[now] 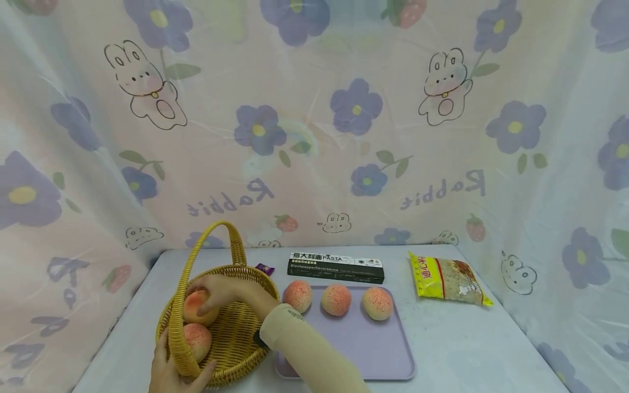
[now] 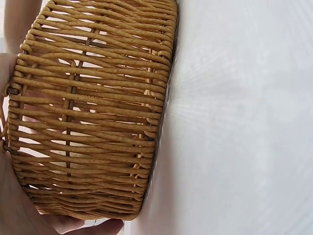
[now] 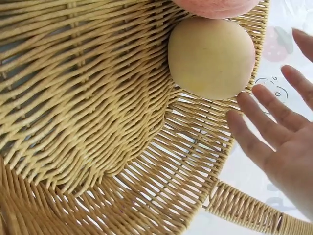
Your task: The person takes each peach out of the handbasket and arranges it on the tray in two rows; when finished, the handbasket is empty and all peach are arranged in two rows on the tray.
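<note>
A yellow wicker basket with a tall hoop handle stands at the table's left. My left hand grips its near left side, thumb over the rim; the left wrist view shows the woven wall close up. Inside lie two peaches, a smoother orange one and a speckled pink one nearer me. My right hand reaches over the far rim beside the orange peach. In the right wrist view its fingers are spread, tips right at that peach's yellowish side.
A lilac tray right of the basket has three peaches along its far side. Behind it lies a black and white pasta box. A yellow food bag lies to the right, a small purple packet behind the basket.
</note>
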### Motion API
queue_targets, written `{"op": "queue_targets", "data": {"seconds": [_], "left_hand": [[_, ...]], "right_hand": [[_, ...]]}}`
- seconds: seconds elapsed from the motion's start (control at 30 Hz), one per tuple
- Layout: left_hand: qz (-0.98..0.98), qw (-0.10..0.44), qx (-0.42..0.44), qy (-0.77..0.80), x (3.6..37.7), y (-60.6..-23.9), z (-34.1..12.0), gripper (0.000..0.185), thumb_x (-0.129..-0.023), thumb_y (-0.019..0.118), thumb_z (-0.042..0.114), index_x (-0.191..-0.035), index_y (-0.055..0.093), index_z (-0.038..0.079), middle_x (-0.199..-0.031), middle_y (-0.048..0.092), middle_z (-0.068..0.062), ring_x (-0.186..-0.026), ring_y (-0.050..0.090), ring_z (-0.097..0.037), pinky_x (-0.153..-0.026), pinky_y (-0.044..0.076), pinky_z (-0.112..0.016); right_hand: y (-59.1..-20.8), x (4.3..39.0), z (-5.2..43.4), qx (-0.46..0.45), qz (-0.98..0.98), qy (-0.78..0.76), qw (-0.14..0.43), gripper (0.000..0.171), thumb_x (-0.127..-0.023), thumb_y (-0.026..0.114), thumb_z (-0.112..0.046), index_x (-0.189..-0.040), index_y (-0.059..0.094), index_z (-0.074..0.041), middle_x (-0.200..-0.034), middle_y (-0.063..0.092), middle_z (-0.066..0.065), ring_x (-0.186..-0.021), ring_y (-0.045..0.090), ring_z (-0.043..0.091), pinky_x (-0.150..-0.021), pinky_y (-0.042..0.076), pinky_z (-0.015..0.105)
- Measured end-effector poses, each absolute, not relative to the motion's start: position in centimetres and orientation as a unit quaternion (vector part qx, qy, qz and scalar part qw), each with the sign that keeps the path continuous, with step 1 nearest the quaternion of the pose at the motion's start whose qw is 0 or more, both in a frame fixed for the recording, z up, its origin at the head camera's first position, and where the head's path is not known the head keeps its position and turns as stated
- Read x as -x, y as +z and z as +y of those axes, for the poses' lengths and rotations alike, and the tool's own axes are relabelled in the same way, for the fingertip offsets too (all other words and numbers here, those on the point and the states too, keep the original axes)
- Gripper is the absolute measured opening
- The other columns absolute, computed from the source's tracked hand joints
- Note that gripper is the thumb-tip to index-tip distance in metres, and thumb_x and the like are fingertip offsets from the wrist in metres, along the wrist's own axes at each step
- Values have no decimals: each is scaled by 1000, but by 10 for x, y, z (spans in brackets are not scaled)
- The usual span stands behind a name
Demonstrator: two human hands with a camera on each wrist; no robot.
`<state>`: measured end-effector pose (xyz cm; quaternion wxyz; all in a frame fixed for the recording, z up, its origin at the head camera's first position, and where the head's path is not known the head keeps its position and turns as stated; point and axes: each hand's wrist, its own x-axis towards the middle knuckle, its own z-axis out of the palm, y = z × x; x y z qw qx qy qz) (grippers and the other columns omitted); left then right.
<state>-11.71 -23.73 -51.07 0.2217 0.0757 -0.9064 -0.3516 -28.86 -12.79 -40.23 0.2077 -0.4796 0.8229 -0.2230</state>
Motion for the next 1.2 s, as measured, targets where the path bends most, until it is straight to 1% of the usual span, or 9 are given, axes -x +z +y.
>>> {"op": "queue_targets", "data": {"seconds": [0.17,0.37,0.47,0.6,0.73,0.87,0.97,1.1,1.2], "left_hand": [[-910,205,-87,-350,117,-509,-236,83,-73,88,39,-135,52,-4,-149,23,-35,-124,34,-61,-90,35,-75],[-908,208,-87,-353,116,-510,-236,84,-72,89,38,-135,52,-4,-149,24,-32,-124,34,-59,-90,35,-74],[-908,208,-89,-351,116,-511,-236,83,-72,89,39,-135,53,-3,-150,23,-32,-124,34,-59,-90,36,-74],[-903,231,-75,-353,118,-513,-236,80,-70,90,33,-132,55,-5,-148,26,-34,-122,36,-60,-88,36,-74],[-899,255,-54,-352,118,-515,-236,79,-69,91,28,-131,54,-6,-146,27,-36,-120,37,-60,-86,36,-73],[-900,253,-53,-351,119,-514,-235,80,-70,90,28,-132,53,-5,-146,27,-35,-120,37,-59,-86,36,-73],[-904,240,-62,-349,118,-513,-235,82,-70,90,31,-134,52,-5,-147,26,-34,-121,37,-58,-87,37,-73],[-909,218,-79,-346,117,-511,-234,85,-72,89,37,-134,52,-6,-149,24,-34,-123,35,-58,-89,37,-73],[-908,216,-84,-348,117,-510,-234,84,-71,90,37,-132,53,-7,-150,24,-33,-125,35,-57,-90,37,-73]], "right_hand": [[-404,287,-128,475,830,-182,228,66,-89,73,-21,-149,47,-17,-151,44,-7,-135,39,2,-102,35,14],[-405,285,-129,477,841,-118,227,72,-91,73,-26,-154,40,-21,-155,38,-10,-141,31,3,-114,23,21],[-405,285,-129,459,848,-118,239,74,-90,74,-25,-155,38,-23,-157,34,-6,-141,32,5,-110,30,19],[-407,283,-131,432,865,-100,235,68,-92,73,-24,-152,43,-30,-157,30,-4,-137,36,6,-99,38,15],[-409,284,-132,426,875,-78,217,63,-93,71,-22,-150,46,-33,-161,22,-7,-142,32,10,-105,37,20],[-409,286,-131,449,855,-109,237,70,-92,72,-16,-154,41,-25,-161,28,-8,-143,30,7,-109,31,18],[-409,287,-132,457,847,-119,244,74,-89,75,-14,-154,40,-23,-152,42,-6,-135,37,1,-101,35,13],[-410,287,-132,431,877,-62,203,67,-88,77,-21,-148,50,-32,-138,51,-12,-119,43,1,-91,40,15],[-413,288,-132,422,887,-35,184,60,-86,79,-23,-142,57,-29,-132,55,-14,-115,46,2,-90,42,16]]}}
